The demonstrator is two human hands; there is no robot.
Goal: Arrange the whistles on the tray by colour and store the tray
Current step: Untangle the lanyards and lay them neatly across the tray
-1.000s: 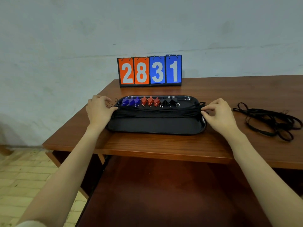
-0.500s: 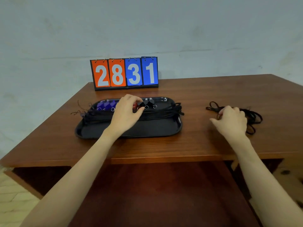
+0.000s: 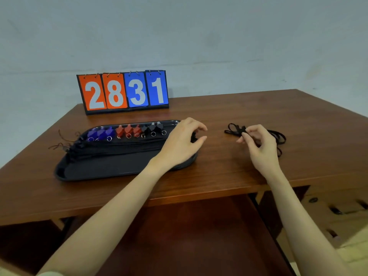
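Observation:
A black tray (image 3: 111, 172) lies on the wooden table (image 3: 229, 172). Along its far side stand three blue whistles (image 3: 100, 133), three red whistles (image 3: 128, 130) and three black whistles (image 3: 152, 127) in a row, with their black cords (image 3: 119, 147) laid across the tray. My left hand (image 3: 182, 144) hovers over the tray's right end with fingers loosely curled, holding nothing that I can see. My right hand (image 3: 258, 144) pinches a bundle of loose black cords (image 3: 278, 136) lying on the table to the right.
A flip scoreboard (image 3: 123, 92) reading 2831 stands at the table's back edge against the wall. Thin cord ends (image 3: 59, 145) stick out past the tray's left end. A lower wooden shelf (image 3: 189, 236) sits under the table front.
My left hand moved from the whistles in mid-tray to the tray's right end. My right hand closed its fingers on the loose cords and lifted a part of them.

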